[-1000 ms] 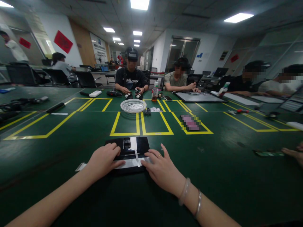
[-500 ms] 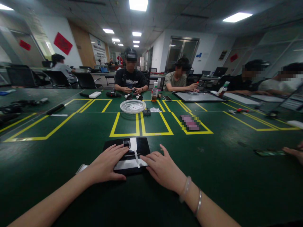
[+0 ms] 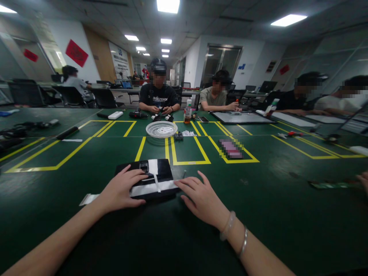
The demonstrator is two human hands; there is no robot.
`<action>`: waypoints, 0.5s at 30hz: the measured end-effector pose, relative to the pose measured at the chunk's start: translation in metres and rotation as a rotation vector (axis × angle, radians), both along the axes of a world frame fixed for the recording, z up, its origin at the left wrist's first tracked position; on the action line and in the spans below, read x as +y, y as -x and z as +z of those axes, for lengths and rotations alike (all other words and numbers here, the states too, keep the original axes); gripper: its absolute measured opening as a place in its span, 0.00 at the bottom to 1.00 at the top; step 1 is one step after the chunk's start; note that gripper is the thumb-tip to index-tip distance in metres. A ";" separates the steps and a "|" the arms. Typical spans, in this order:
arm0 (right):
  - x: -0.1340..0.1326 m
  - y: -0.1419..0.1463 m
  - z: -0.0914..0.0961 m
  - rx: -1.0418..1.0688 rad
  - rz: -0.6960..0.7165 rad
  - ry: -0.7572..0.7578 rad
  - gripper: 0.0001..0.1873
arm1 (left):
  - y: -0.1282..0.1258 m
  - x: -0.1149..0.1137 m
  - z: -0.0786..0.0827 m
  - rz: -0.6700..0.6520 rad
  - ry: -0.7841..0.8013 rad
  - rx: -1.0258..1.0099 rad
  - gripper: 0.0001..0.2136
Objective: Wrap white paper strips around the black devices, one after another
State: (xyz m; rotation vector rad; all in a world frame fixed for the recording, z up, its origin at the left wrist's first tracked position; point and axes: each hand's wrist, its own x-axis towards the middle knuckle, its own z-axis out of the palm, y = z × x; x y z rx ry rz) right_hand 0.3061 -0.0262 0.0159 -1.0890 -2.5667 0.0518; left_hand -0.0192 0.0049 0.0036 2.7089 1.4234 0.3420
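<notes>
A flat black device [image 3: 163,170] with white strips on its top lies on the green table before me. A white strip [image 3: 143,188] runs along its near side, and a narrower one crosses it. My left hand [image 3: 123,188] rests over the device's left part, fingers spread on top and thumb at the near edge. At the strip's right end are the fingertips of my right hand [image 3: 198,193], its fingers stretched out and apart. Out from under my left wrist sticks a white flat piece [image 3: 89,199]. A small thin object [image 3: 184,173] lies right of the device.
Yellow tape [image 3: 189,163] marks rectangles on the table. Beyond stand a white round basket [image 3: 161,130], a small black part [image 3: 178,136] and a bottle [image 3: 188,113]. A pinkish, blurred-out object [image 3: 230,148] lies right; a green board [image 3: 330,185] lies near another person's hand [image 3: 363,181].
The black device has shifted left and slightly away from me, together with my left hand. My right hand has moved only a little. The other person's hand at right has drawn back from the board.
</notes>
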 end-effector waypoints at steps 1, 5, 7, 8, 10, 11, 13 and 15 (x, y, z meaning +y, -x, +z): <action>0.000 0.000 0.000 0.000 0.000 0.004 0.26 | 0.009 0.005 0.001 0.036 -0.022 0.001 0.33; 0.000 0.000 0.000 0.001 0.013 0.013 0.27 | 0.058 0.025 0.003 0.244 -0.105 -0.033 0.32; 0.000 0.000 0.000 0.004 0.024 0.013 0.27 | 0.088 0.034 0.002 0.380 -0.142 -0.067 0.32; 0.000 0.001 -0.001 0.006 0.029 0.013 0.27 | 0.103 0.037 0.001 0.449 -0.170 -0.084 0.32; 0.000 0.001 -0.002 0.009 0.037 0.016 0.26 | 0.133 0.040 -0.001 0.579 -0.230 -0.116 0.33; 0.000 0.001 -0.003 0.012 0.041 0.020 0.26 | 0.148 0.039 -0.002 0.650 -0.258 -0.136 0.34; 0.000 0.002 -0.004 0.020 0.046 0.032 0.26 | 0.176 0.035 -0.003 0.815 -0.285 -0.204 0.34; 0.001 0.002 -0.007 0.023 0.052 0.051 0.25 | 0.200 0.027 -0.003 0.878 -0.148 -0.316 0.30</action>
